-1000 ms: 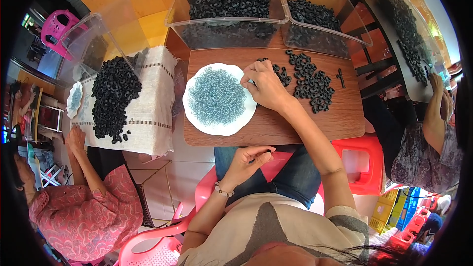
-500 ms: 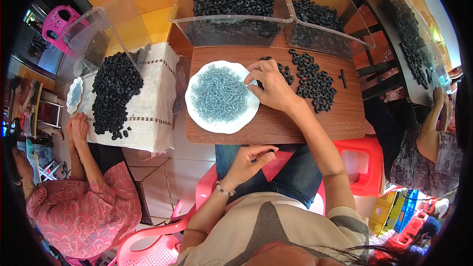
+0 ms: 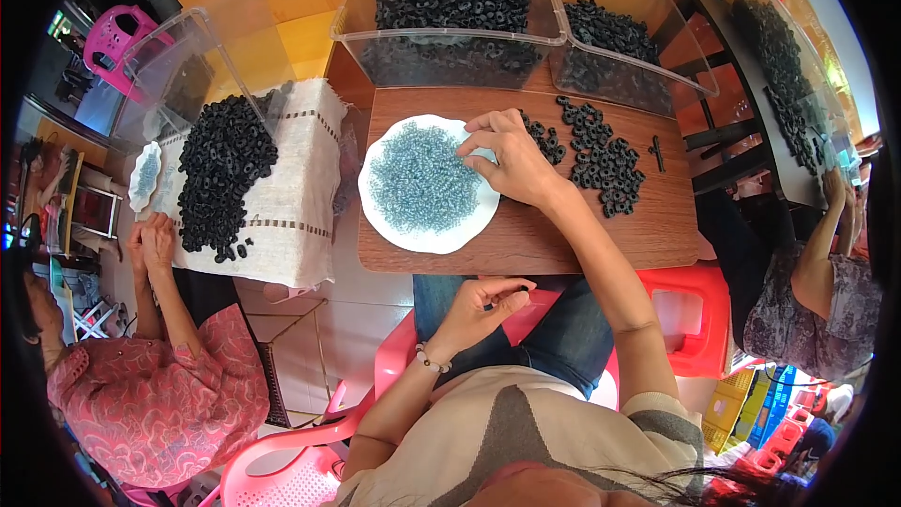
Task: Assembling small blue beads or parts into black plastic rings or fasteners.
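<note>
A white scalloped plate (image 3: 422, 246) piled with small translucent blue-grey beads (image 3: 419, 183) lies on the brown wooden board. Over the plate's right side, my right hand (image 3: 514, 164) has its thumb and index fingertips drawn together at the edge of the beads; whatever sits between them is too small to make out. My left hand (image 3: 477, 308) is held above my lap at the board's near edge. A small black plastic piece (image 3: 524, 289) shows between its thumb and fingers. Right of the plate, several loose black pieces (image 3: 605, 164) are spread on the board.
Clear plastic bins (image 3: 450, 38) full of black pieces stand behind the board (image 3: 554, 249). At left, a person with clasped hands (image 3: 155, 242) sits by a cloth-covered table with a black heap (image 3: 221, 178). Another person (image 3: 817, 291) sits at right beside a dark table.
My right hand has shifted slightly left, its fingertips now closer to the beads. My left hand keeps its place with the black piece. The whole view has shifted slightly.
</note>
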Demonstrator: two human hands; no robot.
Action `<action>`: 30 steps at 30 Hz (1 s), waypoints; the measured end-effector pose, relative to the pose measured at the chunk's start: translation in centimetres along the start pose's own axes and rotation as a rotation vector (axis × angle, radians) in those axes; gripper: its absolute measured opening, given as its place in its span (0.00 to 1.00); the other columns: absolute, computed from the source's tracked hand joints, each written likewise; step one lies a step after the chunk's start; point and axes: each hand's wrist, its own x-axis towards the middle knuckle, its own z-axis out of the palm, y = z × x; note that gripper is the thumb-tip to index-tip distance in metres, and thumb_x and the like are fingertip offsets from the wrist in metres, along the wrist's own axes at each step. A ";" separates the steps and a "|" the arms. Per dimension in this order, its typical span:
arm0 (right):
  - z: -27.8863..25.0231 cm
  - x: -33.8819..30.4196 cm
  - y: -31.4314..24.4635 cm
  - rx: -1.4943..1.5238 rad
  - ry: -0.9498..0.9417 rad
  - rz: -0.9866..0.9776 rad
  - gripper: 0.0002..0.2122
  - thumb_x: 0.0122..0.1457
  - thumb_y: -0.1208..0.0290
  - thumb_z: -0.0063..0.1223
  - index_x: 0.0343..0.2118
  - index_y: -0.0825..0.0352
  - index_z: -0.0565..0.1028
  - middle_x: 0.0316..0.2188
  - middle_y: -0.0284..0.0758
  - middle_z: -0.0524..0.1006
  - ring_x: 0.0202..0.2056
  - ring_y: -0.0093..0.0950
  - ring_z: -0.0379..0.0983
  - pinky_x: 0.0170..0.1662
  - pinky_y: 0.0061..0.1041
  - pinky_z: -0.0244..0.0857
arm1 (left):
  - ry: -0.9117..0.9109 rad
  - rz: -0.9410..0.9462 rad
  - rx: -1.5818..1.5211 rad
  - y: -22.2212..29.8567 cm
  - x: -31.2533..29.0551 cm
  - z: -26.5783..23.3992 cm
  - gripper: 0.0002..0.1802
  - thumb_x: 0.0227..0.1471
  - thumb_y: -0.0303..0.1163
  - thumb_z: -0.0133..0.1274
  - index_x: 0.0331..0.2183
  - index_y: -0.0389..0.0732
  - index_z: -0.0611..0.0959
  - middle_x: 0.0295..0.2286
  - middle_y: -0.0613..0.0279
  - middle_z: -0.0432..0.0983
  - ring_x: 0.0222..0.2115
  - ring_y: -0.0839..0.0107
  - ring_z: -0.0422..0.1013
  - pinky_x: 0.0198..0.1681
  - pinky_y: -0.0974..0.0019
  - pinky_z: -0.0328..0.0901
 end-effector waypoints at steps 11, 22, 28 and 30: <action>-1.3 -0.4 -0.8 0.188 0.046 0.081 0.06 0.55 0.73 0.68 0.36 0.63 0.84 0.48 0.38 0.78 0.51 0.40 0.67 0.56 0.38 0.63 | 0.013 0.012 -0.009 0.1 0.0 0.1 0.17 0.64 0.34 0.60 0.49 0.33 0.86 0.38 0.62 0.86 0.36 0.83 0.76 0.40 0.75 0.70; -1.4 -0.9 -2.3 -0.037 0.219 -0.165 0.08 0.49 0.76 0.70 0.33 0.61 0.84 0.46 0.30 0.80 0.49 0.37 0.66 0.54 0.37 0.64 | 0.045 0.054 -0.079 -1.2 0.0 0.0 0.16 0.61 0.32 0.63 0.49 0.36 0.86 0.37 0.63 0.86 0.35 0.83 0.75 0.40 0.75 0.69; -1.7 -1.9 -3.0 0.187 0.193 -0.026 0.07 0.54 0.73 0.70 0.35 0.61 0.85 0.48 0.31 0.81 0.51 0.32 0.67 0.55 0.32 0.63 | 0.128 0.111 -0.118 0.2 -0.2 0.1 0.18 0.61 0.28 0.63 0.51 0.33 0.84 0.39 0.59 0.84 0.41 0.77 0.78 0.44 0.72 0.72; -1.9 -2.8 -2.9 0.275 0.166 0.048 0.06 0.55 0.72 0.70 0.36 0.61 0.85 0.49 0.31 0.81 0.52 0.30 0.68 0.56 0.32 0.62 | 0.147 0.138 -0.143 0.4 -0.2 0.0 0.18 0.61 0.27 0.62 0.52 0.33 0.84 0.40 0.59 0.83 0.41 0.76 0.77 0.44 0.72 0.72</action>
